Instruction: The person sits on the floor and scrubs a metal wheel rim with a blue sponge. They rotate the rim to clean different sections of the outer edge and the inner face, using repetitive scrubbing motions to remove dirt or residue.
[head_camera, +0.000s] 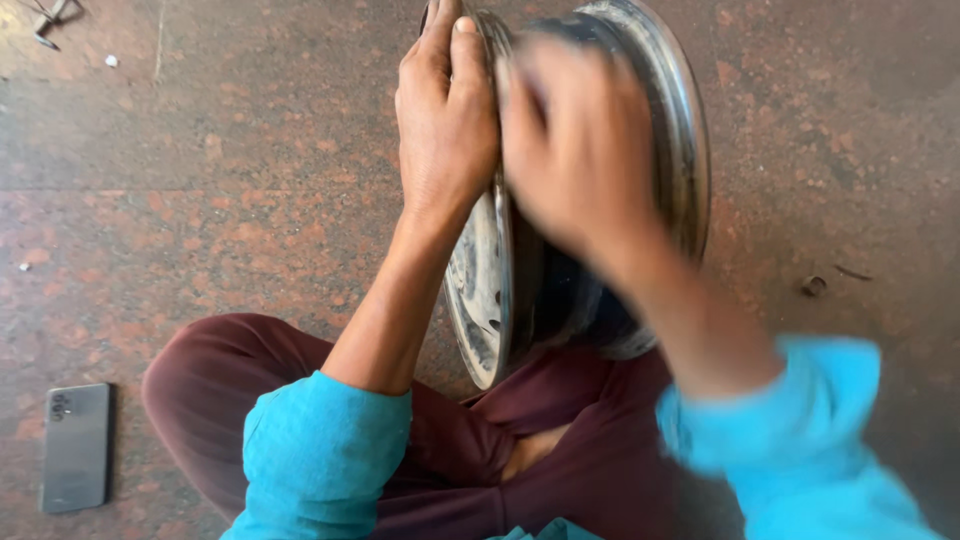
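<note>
A steel wheel rim (680, 130) stands on edge between my crossed legs on a reddish stone floor. My left hand (445, 110) grips the rim's left flange near its top, fingers curled over the edge. My right hand (580, 150) is blurred with motion and lies over the rim's middle channel; whether it holds anything cannot be told. The rim's lower part rests against my maroon trousers (560, 450). Both my sleeves are turquoise.
A dark phone (75, 447) lies face down on the floor at the lower left. A small metal piece (813, 285) lies on the floor to the rim's right. Bits of metal (45, 25) sit at the top left corner.
</note>
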